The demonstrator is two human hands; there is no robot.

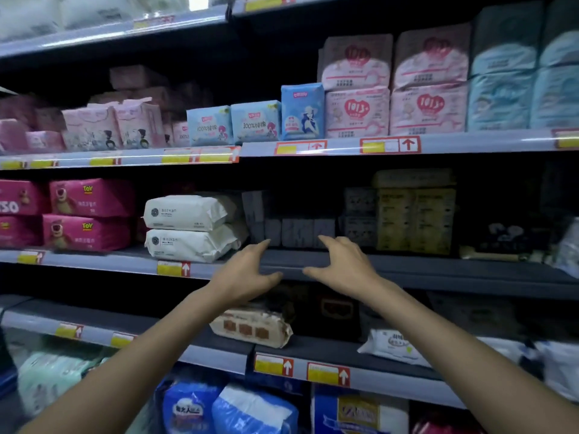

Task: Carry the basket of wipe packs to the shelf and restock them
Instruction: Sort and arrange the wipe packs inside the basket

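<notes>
– On the middle shelf (438,270), where do the wipe packs sit?

– Two white wipe packs (191,227) lie stacked flat, one on the other, at the front edge, left of the hands. Just right of them, further back in the dim part, stands a low row of small grey packs (297,233); I cannot read their print.

– And the hands?

– Both reach in side by side over the shelf's front lip, just short of that grey row. The left hand (247,270) and the right hand (341,264) have their fingers spread and loosely bent, palms down, thumbs pointing toward each other. Neither grips anything. Whether the fingertips touch the shelf board I cannot tell.

– What flanks that spot?

– Right of the grey row stand tall yellow packs (416,217). Far left lie pink packs with a bear on them (87,214), stacked in twos. A yellow price tag (174,268) with a white arrow sits on the lip below the white stack.

– Above and below?

– One shelf up: light blue packs (232,125) upright, then pink packs marked 1013 (391,86) in two layers. One shelf down, under the left wrist, a tan pack with brown squares (253,327) lies flat; a white pack (391,343) lies under the right forearm. Blue and white bags (219,408) fill the lowest level.
</notes>
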